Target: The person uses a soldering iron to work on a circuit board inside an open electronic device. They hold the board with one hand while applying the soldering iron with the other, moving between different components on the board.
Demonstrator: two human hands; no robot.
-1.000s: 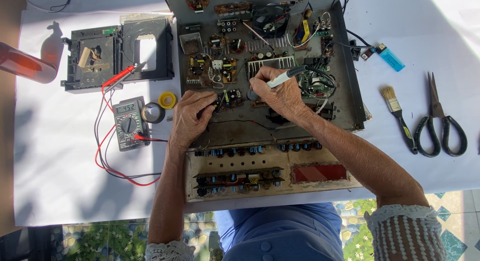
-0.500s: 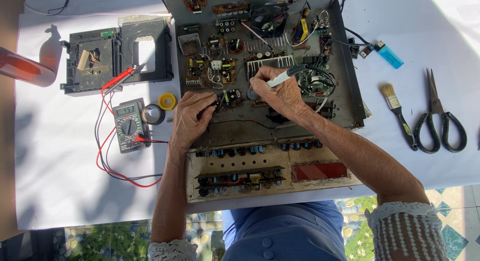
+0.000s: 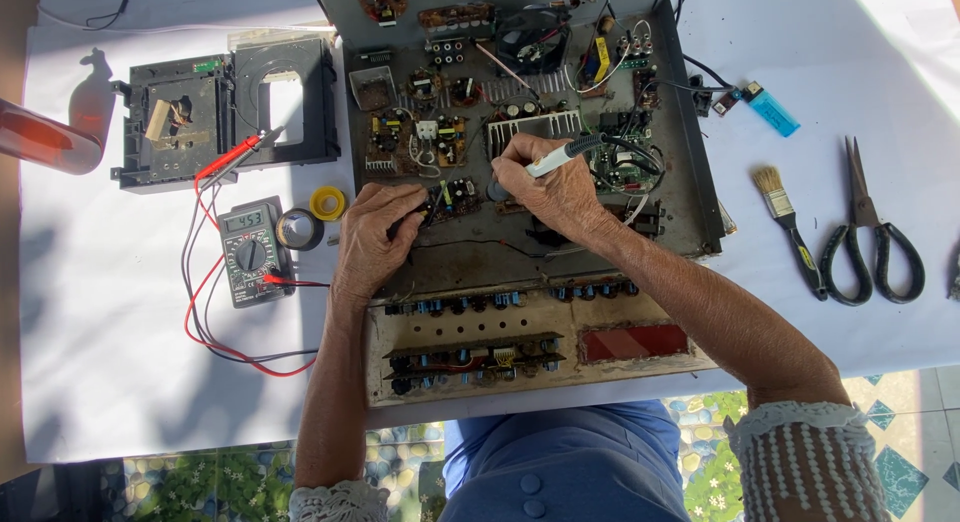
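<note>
A white-covered worktop (image 3: pixel 120 382) fills the view, partly in sun and partly in shade. On it, in the middle, lies a large opened electronic chassis (image 3: pixel 520 232), its metal tray crowded with circuit boards, capacitors, a finned heat sink and loose wires, with a front panel of knobs folded down toward the person. To the left of the chassis sits a smaller black disc-drive mechanism (image 3: pixel 225 107), its cover open.

The person's left hand (image 3: pixel 375 237) rests on the chassis floor near the middle boards, its fingers curled down onto a small dark part; whether they actually grip it cannot be told. The right hand (image 3: pixel 555 187) is just beside it to the right, fingers closed in a pen-like hold around a white and dark soldering iron (image 3: pixel 560 157), whose tip end points down toward the boards between the two hands.

Right of the chassis lie black-handled scissors (image 3: pixel 870 237) and, near them, a small paintbrush (image 3: pixel 790 227). Left of the chassis a digital multimeter (image 3: pixel 250 252) lies face up, its red and black leads looping across the cloth. Beside it are a dark roll of tape (image 3: pixel 298 229) and a smaller yellow roll (image 3: pixel 327 203). A blue lighter (image 3: pixel 772 110) lies at the chassis's upper right.
</note>
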